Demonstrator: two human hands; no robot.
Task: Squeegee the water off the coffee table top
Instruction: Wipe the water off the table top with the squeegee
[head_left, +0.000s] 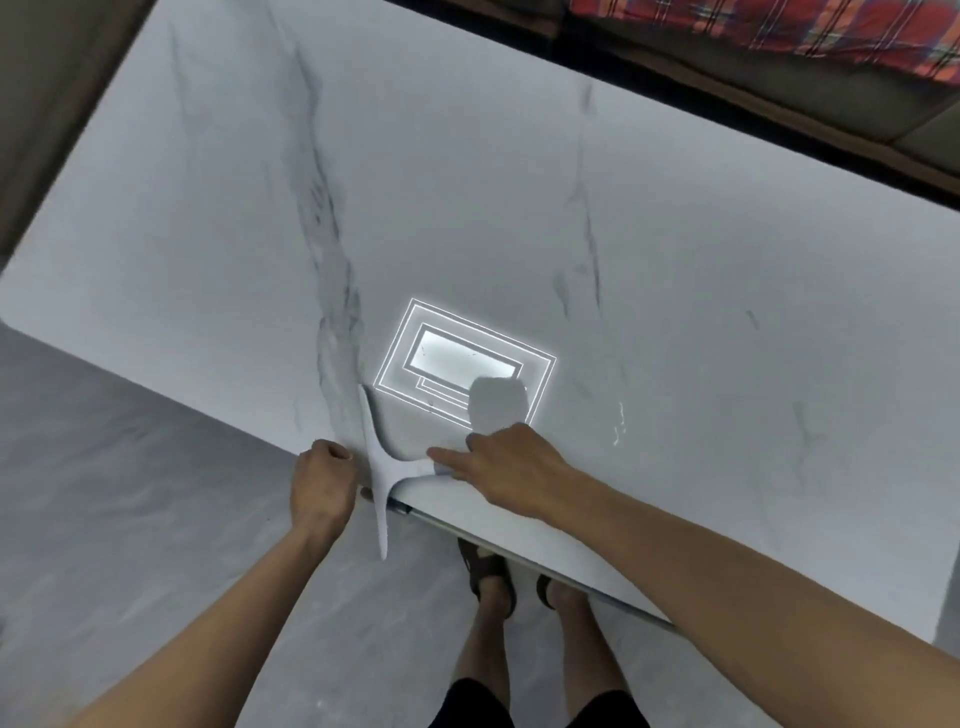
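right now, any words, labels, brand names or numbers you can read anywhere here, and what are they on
None can be read.
The white squeegee shows no brand or label.
The coffee table top bears only grey veining and a ceiling light's reflection.
The plaid fabric carries only its pattern.

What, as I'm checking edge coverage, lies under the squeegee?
The squeegee lies partly over the marble coffee table top; its near end overhangs the grey floor. Any water beneath is hidden.
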